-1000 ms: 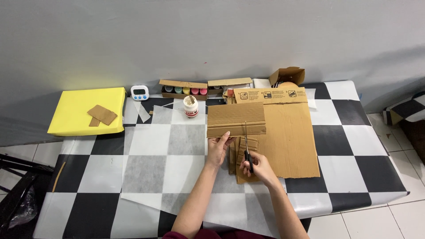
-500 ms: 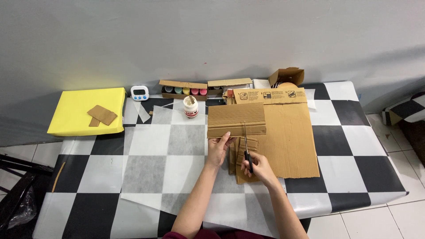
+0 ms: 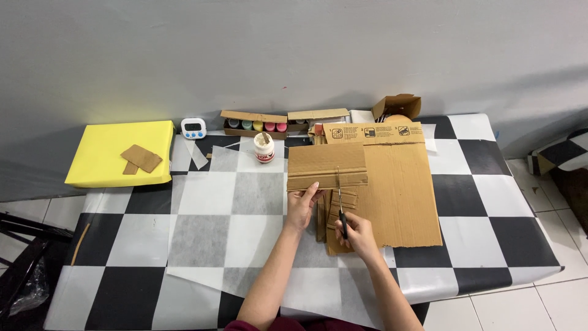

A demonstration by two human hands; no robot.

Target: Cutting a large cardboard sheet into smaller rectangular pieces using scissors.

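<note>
Checkered black-and-white surface [image 3: 490, 202]: left hand [image 3: 302, 205] pressed flat, open, on brown corrugated cardboard strips [image 3: 331, 214]; right hand [image 3: 355, 233] gripped what looked like a black-handled craft knife [image 3: 340, 205].

The right hand [image 3: 355, 233] covers the bottom of the thin cutting tool [image 3: 340, 202] (knife or scissors, too small to tell). At five o'clock, the picture's edge cuts off both arms.

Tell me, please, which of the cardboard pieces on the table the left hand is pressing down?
The small ridged cardboard sheet overlapping the big flattened box; the left hand rests on its lower edge.
</note>
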